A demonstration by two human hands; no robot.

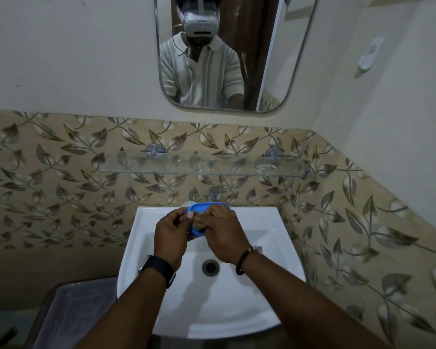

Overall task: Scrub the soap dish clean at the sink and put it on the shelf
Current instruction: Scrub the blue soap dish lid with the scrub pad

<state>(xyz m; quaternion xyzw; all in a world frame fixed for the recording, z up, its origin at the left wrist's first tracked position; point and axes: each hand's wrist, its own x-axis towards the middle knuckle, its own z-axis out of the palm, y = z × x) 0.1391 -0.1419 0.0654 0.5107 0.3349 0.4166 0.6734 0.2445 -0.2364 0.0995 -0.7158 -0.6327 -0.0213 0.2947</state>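
Well, the soap dish (pixel 202 205) is a small blue oval tray held up over the white sink (pixel 237 301) at the centre of the frame, just below the tap (pixel 215 193) and tipped so that its hollow faces the person. The left hand (pixel 171 233) grips its left end, thumb on the rim and fingers curled behind. The right hand (pixel 224 234) curls down onto a tan scrub pad (pixel 198 224) and presses it into the hollow, so most of the dish is hidden between the two hands. It looks like thin moulded plastic, so I judge it light, fairly stiff and unlikely to break if dropped, but slick when wet or soapy. That makes the raised rim the sensible place to hold it, pinched across the short ends or along the long edges, not by the smooth base. It should need only one hand for the lift to the glass shelf (pixel 136 170), which runs across the leaf-patterned tiles just above the tap. The glass is the fragile part there, so the dish wants setting down gently and flat. No brand, label or writing can be read on the dish, the sink or the tiles, and the headset seen in the mirror (pixel 275 71) at upper centre shows no legible mark.
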